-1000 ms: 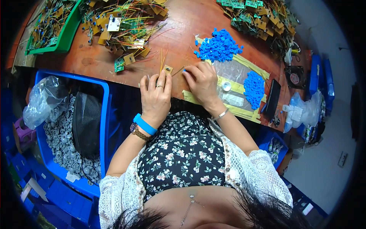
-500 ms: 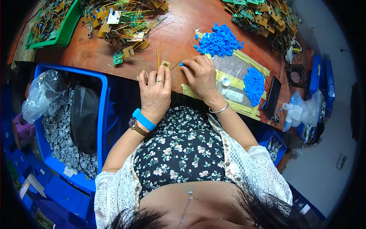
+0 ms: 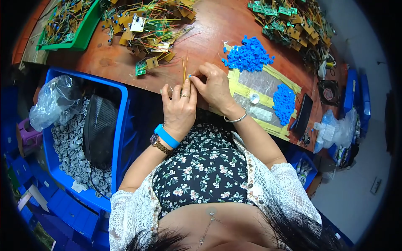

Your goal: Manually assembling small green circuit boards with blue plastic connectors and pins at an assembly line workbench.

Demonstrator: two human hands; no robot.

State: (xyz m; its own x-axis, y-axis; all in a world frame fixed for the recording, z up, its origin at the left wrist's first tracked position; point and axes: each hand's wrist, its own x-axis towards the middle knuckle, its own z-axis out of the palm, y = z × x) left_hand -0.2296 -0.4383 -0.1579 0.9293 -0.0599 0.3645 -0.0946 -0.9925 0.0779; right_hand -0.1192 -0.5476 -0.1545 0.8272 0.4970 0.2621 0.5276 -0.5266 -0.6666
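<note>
My left hand (image 3: 179,109) lies at the table's near edge, its fingertips pressed down on a small brown circuit board that they now mostly cover. Yellow wires (image 3: 184,67) run from the board up past the fingertips. Close against it on the right, my right hand (image 3: 214,87) pinches a tiny blue piece (image 3: 190,76) between thumb and forefinger, right at the left fingertips. Whether the piece touches the board cannot be made out. To the right are a large heap of blue pieces (image 3: 249,55) and a smaller pile of blue pieces (image 3: 284,104).
Heaps of wired circuit boards (image 3: 138,35) cover the far left and far right (image 3: 293,25). A green tray (image 3: 79,35) holds more. A blue bin (image 3: 121,125) of grey parts stands below left. A small white round container (image 3: 254,98) sits on the taped plastic sheet (image 3: 259,83).
My right hand has moved left with the blue piece, up to my left fingertips. The circuit board, visible before, is now mostly covered. The whole view has shifted slightly.
</note>
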